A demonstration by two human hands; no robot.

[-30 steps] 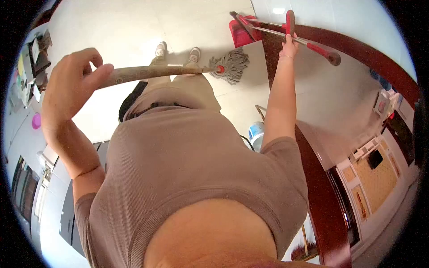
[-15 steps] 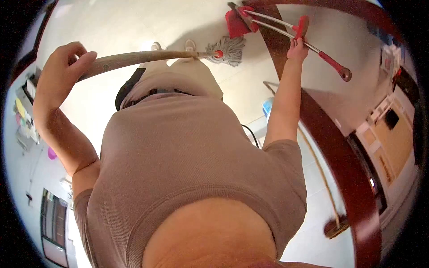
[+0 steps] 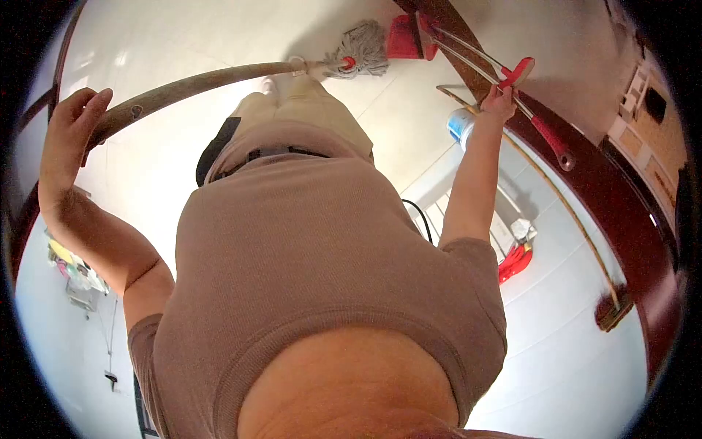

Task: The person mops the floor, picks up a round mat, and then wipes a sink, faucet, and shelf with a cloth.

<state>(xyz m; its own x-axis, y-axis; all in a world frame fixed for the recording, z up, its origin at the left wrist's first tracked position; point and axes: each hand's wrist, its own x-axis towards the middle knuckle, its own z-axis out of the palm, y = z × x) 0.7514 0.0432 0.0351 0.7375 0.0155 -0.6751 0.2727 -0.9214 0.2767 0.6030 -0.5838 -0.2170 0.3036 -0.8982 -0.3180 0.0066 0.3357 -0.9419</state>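
Observation:
At the left, my left hand [image 3: 69, 135] is closed around the upper end of a wooden mop handle [image 3: 197, 82]. The handle runs across to a grey string mop head [image 3: 365, 50] resting on the floor beyond my feet. My right hand [image 3: 499, 104], at the upper right, is wrapped around metal handles with red grips [image 3: 552, 143]. These handles lead to a red dustpan [image 3: 402, 38] and a red-and-dark head [image 3: 427, 35] beside it, perhaps a brush. My fingers partly hide where the two handles cross.
A long-handled broom [image 3: 613, 314] leans upside down along the right wall. A blue-and-white container [image 3: 461, 126] stands beside my right forearm, with a red cloth-like item [image 3: 516, 263] further back. Dark red door framing [image 3: 621, 190] curves down the right side.
The view has shifted and turned toward the doorway. The mop head and dustpan now appear closer together. Both hands keep their holds.

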